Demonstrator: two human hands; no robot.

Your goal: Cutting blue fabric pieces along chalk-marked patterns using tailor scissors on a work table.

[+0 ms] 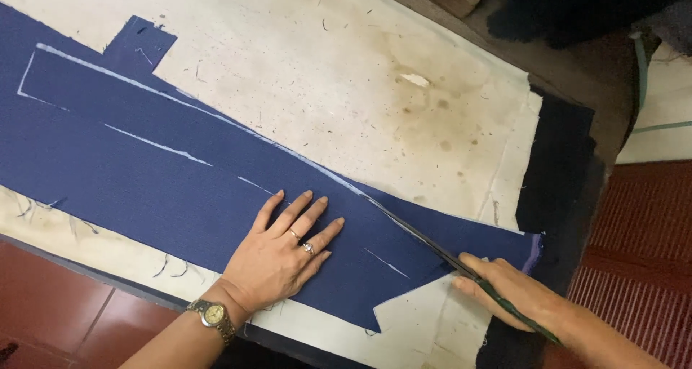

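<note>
The navy cloth (180, 174), chalk-lined, stretches from nine o'clock toward four across the stained table cover (324, 66). Your left hand (277, 257) lies flat on it, fingers spread. At five o'clock, your right hand (515, 297) clamps the scissors (447, 252), blades in the cloth's edge.

Navy cloth (144, 174): one long woven panel, spread flat and slanting across the bench, chalk lines drawn along its upper edge and down its middle. My left hand presses it flat.

Scissors (447, 257): dark blades, green handle, gripped in my right hand at the cloth's right end, blades lying along the chalked upper edge.
</note>
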